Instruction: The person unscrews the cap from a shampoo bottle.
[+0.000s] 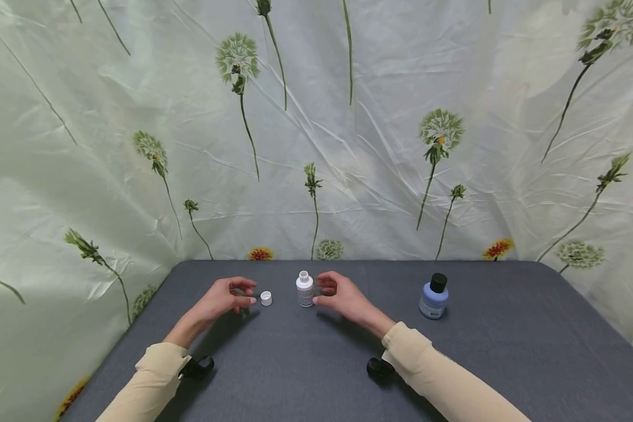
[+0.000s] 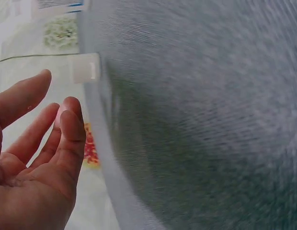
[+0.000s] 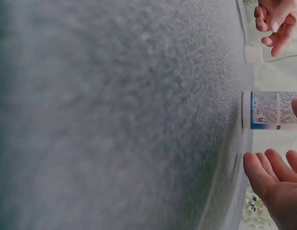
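A small white bottle (image 1: 305, 291) stands upright and uncapped near the middle of the table; its printed label faces the camera in the right wrist view. My right hand (image 1: 343, 298) is just right of it, thumb and fingers parted, the thumb tip right at the bottle's side in the head view. A white screw cap (image 1: 266, 298) lies on the table to the left of the bottle. Beside the cap, on its left, my left hand (image 1: 229, 297) hovers with thumb and fingers apart and nothing between them; the left wrist view shows a gap between the fingertips and the cap (image 2: 85, 68).
A blue bottle with a black cap (image 1: 434, 296) stands on the right part of the dark grey table (image 1: 295, 375). Behind the table's far edge hangs a pale curtain (image 1: 369, 146) printed with dandelions. A black wrist camera (image 1: 197, 368) sits under the left sleeve.
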